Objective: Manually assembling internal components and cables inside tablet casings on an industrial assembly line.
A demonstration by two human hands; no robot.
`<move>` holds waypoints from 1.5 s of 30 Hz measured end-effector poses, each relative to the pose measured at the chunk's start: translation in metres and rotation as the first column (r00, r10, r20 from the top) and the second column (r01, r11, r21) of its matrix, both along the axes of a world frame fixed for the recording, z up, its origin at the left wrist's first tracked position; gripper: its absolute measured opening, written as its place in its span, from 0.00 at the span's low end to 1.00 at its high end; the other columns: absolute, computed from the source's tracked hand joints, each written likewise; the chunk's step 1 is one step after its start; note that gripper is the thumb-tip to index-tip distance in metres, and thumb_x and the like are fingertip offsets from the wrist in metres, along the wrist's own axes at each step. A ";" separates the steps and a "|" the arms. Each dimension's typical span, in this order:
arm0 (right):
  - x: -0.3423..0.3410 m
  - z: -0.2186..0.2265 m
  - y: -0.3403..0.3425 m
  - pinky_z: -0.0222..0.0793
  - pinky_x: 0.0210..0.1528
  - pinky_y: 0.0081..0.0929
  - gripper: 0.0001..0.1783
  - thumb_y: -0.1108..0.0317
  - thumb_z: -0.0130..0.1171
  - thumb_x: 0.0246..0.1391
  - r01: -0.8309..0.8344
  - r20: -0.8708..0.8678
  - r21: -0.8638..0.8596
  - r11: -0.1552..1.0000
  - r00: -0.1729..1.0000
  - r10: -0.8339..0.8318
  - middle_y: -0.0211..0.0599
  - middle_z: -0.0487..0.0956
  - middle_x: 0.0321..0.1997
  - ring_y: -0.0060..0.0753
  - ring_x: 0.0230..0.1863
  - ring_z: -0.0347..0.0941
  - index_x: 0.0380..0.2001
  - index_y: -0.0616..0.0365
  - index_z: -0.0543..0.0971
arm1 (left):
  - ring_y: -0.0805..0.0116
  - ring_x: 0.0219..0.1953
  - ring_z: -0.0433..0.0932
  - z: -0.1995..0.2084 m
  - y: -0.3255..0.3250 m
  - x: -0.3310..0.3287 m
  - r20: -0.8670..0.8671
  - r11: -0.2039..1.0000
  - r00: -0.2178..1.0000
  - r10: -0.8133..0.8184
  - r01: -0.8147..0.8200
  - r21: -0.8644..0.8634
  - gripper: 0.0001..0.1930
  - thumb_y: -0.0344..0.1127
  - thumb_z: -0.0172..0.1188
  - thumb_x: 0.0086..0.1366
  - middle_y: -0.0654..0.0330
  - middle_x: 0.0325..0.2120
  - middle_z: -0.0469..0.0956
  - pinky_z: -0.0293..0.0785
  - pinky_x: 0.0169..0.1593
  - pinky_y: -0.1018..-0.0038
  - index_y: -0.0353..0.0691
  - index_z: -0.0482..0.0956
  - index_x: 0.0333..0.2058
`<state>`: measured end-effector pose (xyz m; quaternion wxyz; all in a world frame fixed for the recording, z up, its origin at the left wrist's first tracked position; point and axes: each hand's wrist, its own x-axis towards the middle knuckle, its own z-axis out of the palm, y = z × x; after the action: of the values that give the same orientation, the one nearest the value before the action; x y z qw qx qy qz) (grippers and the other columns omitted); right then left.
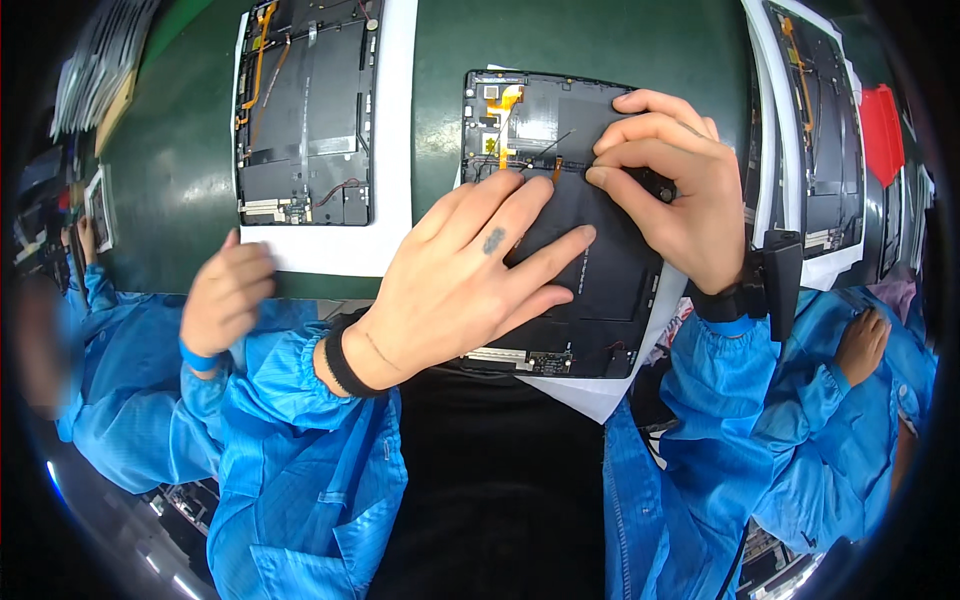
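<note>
An opened black tablet housing (620, 300) lies in front of me, tilted slightly, with bare circuit parts inside. My left hand (470, 260) rests on it, fingers stretched out and apart, with nothing visibly held. Near its fingertips are an orange ribbon cable (557, 168) and a yellow-orange flex cable (509, 100). On the housing's right side, my right hand (675, 175) pinches thumb and forefinger together by the end of a dark strip. What sits between those fingertips is too small to make out. Part of the housing's middle is hidden by my hands.
Another opened tablet housing (330, 120) lies on white paper (395, 150) at the left. More housings (825, 130) and a red object (882, 135) are at the right. A co-worker's hand (228, 295) is close on my left; another co-worker's hand (862, 345) is at the right.
</note>
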<state>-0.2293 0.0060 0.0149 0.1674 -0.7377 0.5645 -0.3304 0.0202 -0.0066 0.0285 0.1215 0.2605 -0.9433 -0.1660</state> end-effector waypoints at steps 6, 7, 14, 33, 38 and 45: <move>-0.002 -0.002 -0.001 0.64 0.54 0.37 0.04 0.71 0.75 0.48 0.008 0.021 -0.004 1.000 1.000 -0.007 0.24 0.88 0.39 0.37 0.59 0.80 0.28 0.54 0.87 | 0.51 0.56 0.74 0.002 -0.002 -0.014 0.015 0.996 0.999 0.042 -0.041 -0.081 0.29 0.49 0.73 0.59 0.54 0.56 0.74 0.73 0.58 0.61 0.55 0.83 0.60; -0.002 -0.003 -0.002 0.64 0.54 0.37 0.04 0.71 0.75 0.48 0.004 0.016 -0.021 1.000 1.000 -0.004 0.24 0.88 0.39 0.37 0.59 0.80 0.28 0.54 0.87 | 0.51 0.56 0.74 0.002 -0.002 -0.015 0.010 0.994 0.999 0.046 -0.044 -0.098 0.29 0.49 0.73 0.59 0.54 0.56 0.74 0.73 0.58 0.61 0.55 0.83 0.60; -0.002 -0.005 -0.003 0.66 0.53 0.37 0.04 0.70 0.74 0.51 0.011 0.031 0.012 1.000 0.999 -0.012 0.25 0.89 0.39 0.37 0.58 0.81 0.30 0.54 0.88 | 0.56 0.50 0.74 -0.008 0.000 -0.018 0.002 0.982 0.997 0.074 -0.073 -0.174 0.30 0.49 0.72 0.61 0.54 0.54 0.73 0.73 0.53 0.64 0.50 0.81 0.61; 0.010 0.027 0.114 0.76 0.41 0.37 0.09 0.80 0.71 0.46 0.329 0.307 -0.310 0.892 0.923 -0.233 0.43 0.81 0.31 0.45 0.34 0.79 0.29 0.64 0.79 | 0.56 0.37 0.85 0.012 0.039 0.069 -0.342 0.900 0.886 0.312 -0.161 0.404 0.11 0.32 0.64 0.69 0.50 0.34 0.84 0.80 0.41 0.66 0.34 0.88 0.46; 0.004 -0.036 0.177 0.73 0.36 0.28 0.06 0.72 0.62 0.62 0.379 0.321 0.461 0.803 0.772 -0.549 0.37 0.81 0.27 0.28 0.29 0.77 0.36 0.66 0.82 | 0.54 0.47 0.88 -0.042 0.069 0.107 -0.109 0.610 0.812 0.574 -0.335 0.718 0.17 0.37 0.62 0.75 0.45 0.46 0.86 0.82 0.50 0.66 0.31 0.82 0.55; 0.043 -0.025 0.171 0.67 0.27 0.26 0.11 0.67 0.71 0.60 0.223 0.427 0.538 0.813 0.759 -0.491 0.27 0.78 0.21 0.16 0.26 0.71 0.34 0.66 0.84 | 0.81 0.44 0.77 -0.056 0.076 0.065 -0.116 0.052 0.727 0.677 0.110 0.993 0.14 0.39 0.61 0.79 0.69 0.41 0.84 0.75 0.49 0.77 0.34 0.83 0.52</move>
<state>-0.1863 0.1767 -0.0098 0.4215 -0.4252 0.6873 -0.4113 0.0853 0.0691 -0.0279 0.2292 0.4042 -0.4214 -0.7788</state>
